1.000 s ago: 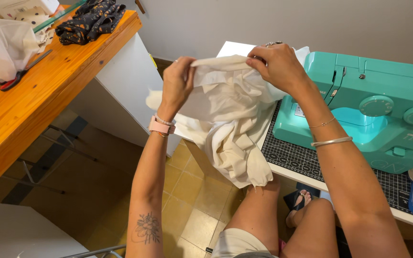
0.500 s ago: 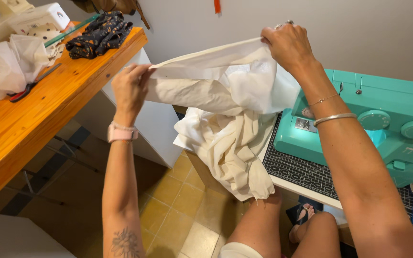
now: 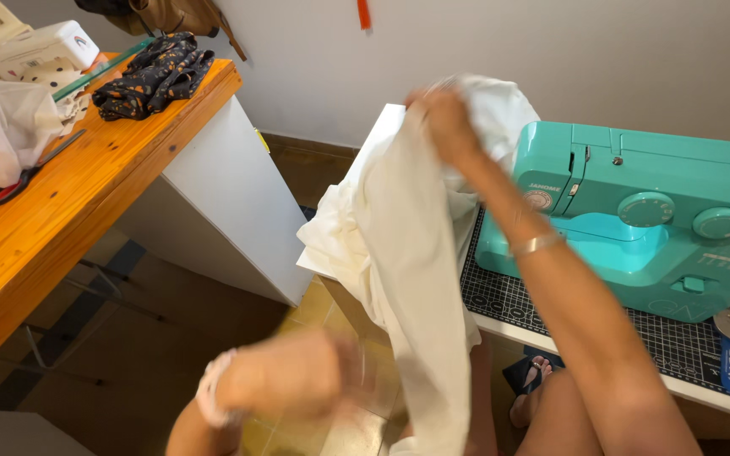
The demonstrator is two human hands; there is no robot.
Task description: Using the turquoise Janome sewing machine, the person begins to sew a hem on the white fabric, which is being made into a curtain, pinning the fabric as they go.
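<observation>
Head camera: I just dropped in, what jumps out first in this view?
A long cream fabric hangs down mid-frame, pinched at the top by the raised right hand. The left hand is a blur low in front, beside the cloth's lower part; whether it touches is unclear. At right, a turquoise sewing machine sits on a black gridded cutting mat, and at left an orange wooden table carries a dark patterned cloth.

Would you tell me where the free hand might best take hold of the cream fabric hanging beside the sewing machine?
Probably the lower hanging length of the cream fabric, approached from the left. The right hand pinches its top high up, so the cloth drapes in one long fold, with the left edge clear. The left hand, blurred, is low beside that fold, and the sewing machine blocks the right.
</observation>
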